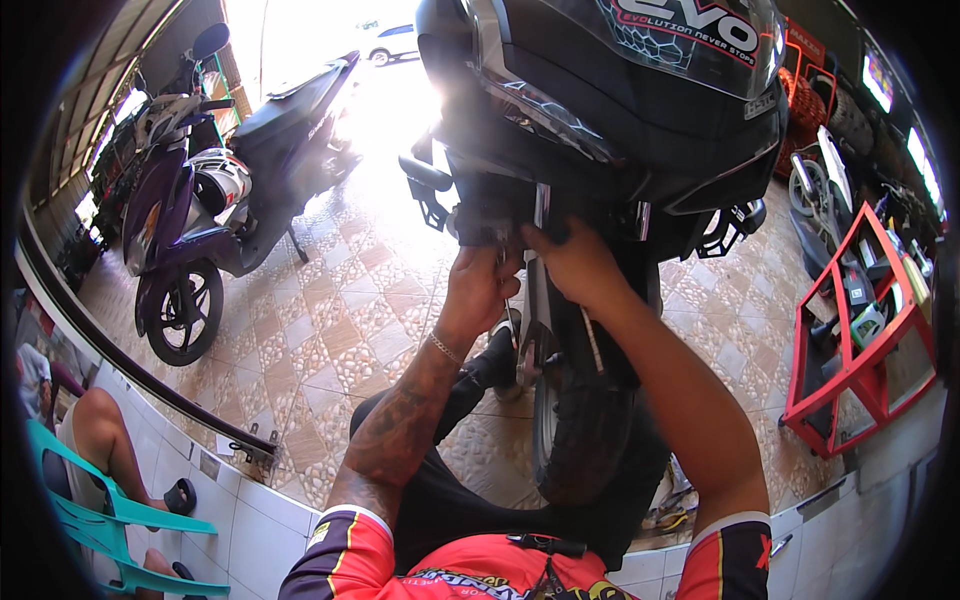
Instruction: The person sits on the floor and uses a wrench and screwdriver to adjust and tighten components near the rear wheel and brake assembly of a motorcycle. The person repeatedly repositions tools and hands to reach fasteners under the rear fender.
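Observation:
Both hands reach up under the front fairing of a black motorcycle, close to its front fork. My left hand is closed at the left side of the fork, with a thin dark rod below its fingers. Against the fork's upper part lies my right hand, its fingers bent and partly hidden behind dark parts. A slim silver rod shows below the right hand; whether that hand holds it is unclear. The front tyre stands between my legs. What either hand grips is hidden.
A purple scooter with a helmet on it is parked at the left. To the right stands a red metal rack with tools and bottles. A person sits by a teal chair at lower left. A metal rail crosses the tiled floor.

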### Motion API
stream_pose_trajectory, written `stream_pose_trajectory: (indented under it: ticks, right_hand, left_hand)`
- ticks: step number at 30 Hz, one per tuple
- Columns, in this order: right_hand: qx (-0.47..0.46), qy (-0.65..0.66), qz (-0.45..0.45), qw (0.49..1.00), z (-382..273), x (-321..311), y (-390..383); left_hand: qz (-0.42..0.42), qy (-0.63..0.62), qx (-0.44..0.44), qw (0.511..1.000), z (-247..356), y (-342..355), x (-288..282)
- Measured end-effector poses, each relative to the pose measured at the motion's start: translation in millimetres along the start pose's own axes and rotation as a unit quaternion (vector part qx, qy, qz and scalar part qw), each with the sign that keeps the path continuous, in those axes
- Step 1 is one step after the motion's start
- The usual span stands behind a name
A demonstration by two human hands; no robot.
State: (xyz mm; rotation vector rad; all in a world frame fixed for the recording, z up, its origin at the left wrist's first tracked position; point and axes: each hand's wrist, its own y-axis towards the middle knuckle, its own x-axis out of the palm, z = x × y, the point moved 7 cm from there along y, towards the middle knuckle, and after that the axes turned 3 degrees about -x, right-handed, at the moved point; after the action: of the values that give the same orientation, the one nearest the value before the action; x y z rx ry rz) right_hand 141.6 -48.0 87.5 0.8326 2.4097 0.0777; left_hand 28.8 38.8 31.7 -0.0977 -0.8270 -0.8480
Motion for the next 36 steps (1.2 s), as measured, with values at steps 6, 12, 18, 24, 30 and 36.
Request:
stream_pose_trajectory:
  ticks: [6, 12, 18, 24, 30, 36]
  right_hand:
    - [0.101, 0.097, -0.180, 0.974, 11, -2, 15]
    - [0.101, 0.067, -0.255, 0.959, 0, -6, 24]
    - [0.166, -0.012, -0.269, 0.949, -15, -20, 17]
    - [0.169, -0.044, -0.261, 0.950, -28, -21, 16]
    - [0.166, -0.007, -0.255, 0.953, -25, -15, 16]
    - [0.158, -0.062, -0.285, 0.943, -18, -12, 22]
  left_hand:
    - [0.009, 0.014, -0.004, 1.000, -2, 4, 2]
    - [0.008, 0.022, -0.018, 1.000, 0, 2, 9]
    - [0.010, 0.010, -0.005, 1.000, 1, -1, 10]
    - [-0.012, 0.004, -0.009, 1.000, 4, 2, 6]
    - [-0.012, -0.004, 0.003, 1.000, 4, 0, 7]
    - [0.004, 0.030, 0.011, 0.999, 5, 0, 6]
